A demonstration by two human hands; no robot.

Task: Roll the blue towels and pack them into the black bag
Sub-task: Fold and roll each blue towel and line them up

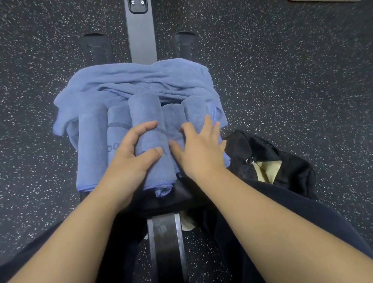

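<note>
Five rolled blue towels (121,146) are laid side by side on the bench (159,198), most of which is hidden beneath them. The middle roll (148,113) is gripped by the left hand (129,164), fingers (143,128) curled over it and thumb pressed on top. The right hand (201,150) is laid flat, fingers spread, on the rolls beside it. Unrolled towels (127,80) are heaped behind. The black bag (282,153) is seen on the speckled floor (313,80) just right of the bench; its interior is hard to make out.
</note>
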